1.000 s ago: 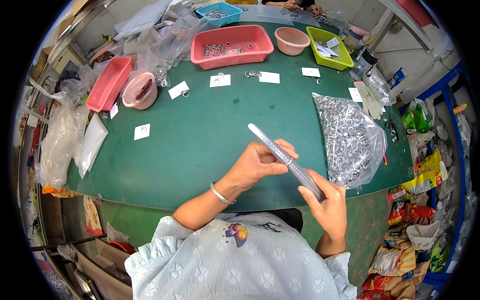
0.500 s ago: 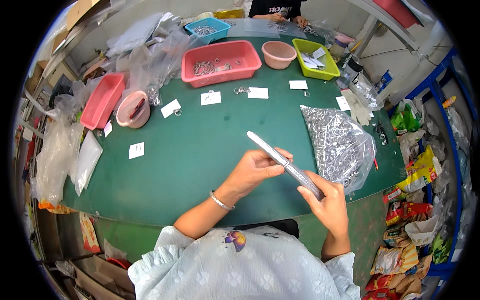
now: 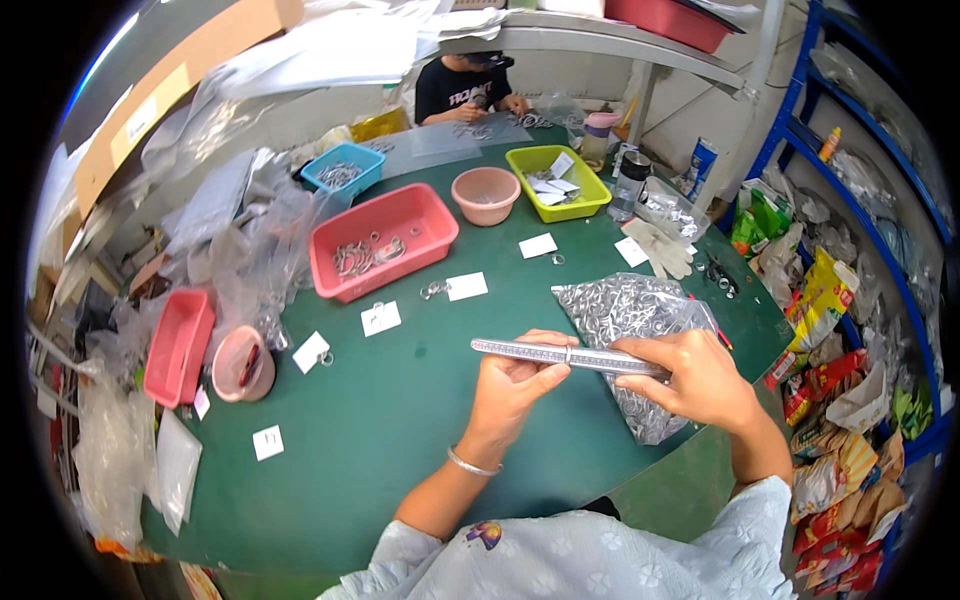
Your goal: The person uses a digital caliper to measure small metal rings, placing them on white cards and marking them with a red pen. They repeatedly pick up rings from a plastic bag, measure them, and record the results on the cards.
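Your green tabletop point(image 3: 350, 480) fills most of the frame, and the work spread across it looks only partly done. The clear plastic bag point(image 3: 640, 305), right of centre, is packed with loose silver rings, which look like the bulk of what is left. The pink rectangular basket point(image 3: 400, 268), upper left of centre, holds a smaller heap of rings, apart from any card. The yellow-green basket point(image 3: 600, 197), upper centre right, carries white slips.

Your two hands share one tool in the middle of the frame: your right hand point(image 3: 700, 370) grips the right end of the ring mandrel point(image 3: 600, 358), while your left hand point(image 3: 510, 385) pinches it near its middle, thumb in front and fingers behind. The mandrel lies nearly level, its rounded end pointing left.

Some setting-out looks done: an arc of white cards crosses the upper half, and the left-centre card point(image 3: 308, 354), for one, has a ring just beside it. The lower-left card point(image 3: 268, 442) shows no ring next to it.

Smallest, a thin ring point(image 3: 568, 353) appears to sit around the mandrel by your left thumb; judging by that, this piece is mid-check, not yet taken off.
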Demonstrator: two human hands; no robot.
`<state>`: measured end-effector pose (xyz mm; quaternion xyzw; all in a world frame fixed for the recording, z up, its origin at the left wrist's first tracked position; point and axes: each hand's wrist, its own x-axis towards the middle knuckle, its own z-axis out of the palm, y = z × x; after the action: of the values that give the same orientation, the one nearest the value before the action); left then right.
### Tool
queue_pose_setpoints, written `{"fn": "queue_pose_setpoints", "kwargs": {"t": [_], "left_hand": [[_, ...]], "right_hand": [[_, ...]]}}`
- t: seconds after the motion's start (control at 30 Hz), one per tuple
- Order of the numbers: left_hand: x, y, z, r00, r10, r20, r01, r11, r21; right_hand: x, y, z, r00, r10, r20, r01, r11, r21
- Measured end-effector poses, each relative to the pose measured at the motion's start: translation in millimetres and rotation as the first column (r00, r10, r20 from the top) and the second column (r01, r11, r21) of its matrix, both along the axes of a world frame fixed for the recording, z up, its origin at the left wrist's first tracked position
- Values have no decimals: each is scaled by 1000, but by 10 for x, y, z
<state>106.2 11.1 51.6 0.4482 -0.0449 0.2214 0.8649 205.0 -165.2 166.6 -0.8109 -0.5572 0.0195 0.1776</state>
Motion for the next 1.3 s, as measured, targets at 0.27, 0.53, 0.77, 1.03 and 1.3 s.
{"fn": "queue_pose_setpoints", "kwargs": {"t": [0.27, 0.53, 0.77, 1.03, 1.3], "left_hand": [[237, 25, 75, 992, 41, 117, -37, 999, -35], [314, -34, 86, 991, 50, 123, -47, 999, -26], [366, -38, 80, 991, 43, 124, -33, 996, -80], [383, 88, 96, 990, 48, 132, -34, 994, -104], [391, 168, 52, 992, 57, 114, -44, 993, -109]], "right_hand": [[207, 86, 253, 994, 20, 110, -10, 996, -89], [287, 89, 360, 989, 11, 145, 13, 987, -160], [378, 95, 284, 991, 15, 132, 3, 991, -134], [383, 221, 214, 999, -24, 28, 27, 995, -99], [427, 328, 143, 999, -4, 35, 6, 998, -68]]}}
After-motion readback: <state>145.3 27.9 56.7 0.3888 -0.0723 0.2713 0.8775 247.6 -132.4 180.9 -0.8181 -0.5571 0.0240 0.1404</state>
